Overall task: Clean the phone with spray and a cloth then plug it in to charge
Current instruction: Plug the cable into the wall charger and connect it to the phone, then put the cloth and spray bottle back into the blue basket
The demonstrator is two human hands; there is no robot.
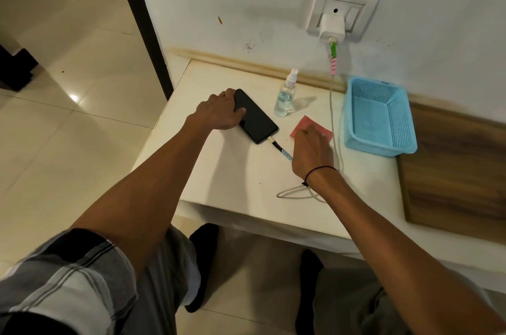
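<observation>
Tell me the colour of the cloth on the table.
The cloth is pinkish red, seen best in the head view, partly under the right hand.

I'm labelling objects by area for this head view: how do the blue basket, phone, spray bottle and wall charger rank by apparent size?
1. Blue basket, clearly largest.
2. Phone, part-covered by the left hand.
3. Spray bottle.
4. Wall charger, smallest, though it sits farther from the camera, so its true size is unsure.
</observation>
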